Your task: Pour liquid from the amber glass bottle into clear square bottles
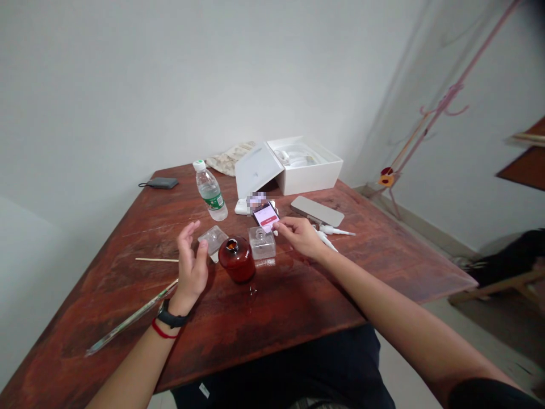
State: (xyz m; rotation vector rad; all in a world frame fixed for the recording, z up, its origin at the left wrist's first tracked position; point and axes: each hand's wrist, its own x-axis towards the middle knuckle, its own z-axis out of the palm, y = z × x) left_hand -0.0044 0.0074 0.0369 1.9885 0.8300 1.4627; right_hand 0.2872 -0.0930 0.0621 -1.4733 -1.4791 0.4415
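My left hand [192, 270] is raised above the table with its fingers apart, holding nothing. Just right of it stands a dark amber glass bottle [237, 262] with an uncapped neck. A clear square container [215, 237] sits behind them, partly covered by the left fingers and the bottle. My right hand [300, 236] has thumb and fingers pinched together at the near edge of a lit phone [266, 217]; whatever small thing they hold is unclear. Between the amber bottle and that hand is a square clear glass bottle [262, 245].
A water bottle [212, 196] stands upright behind the containers. At the back are an open white box [313, 180] and a cloth [227, 161]. A grey case [317, 211] and white plugs [326, 238] lie right; a thin stick [155, 259] and a wrapped bundle [131, 320] lie left.
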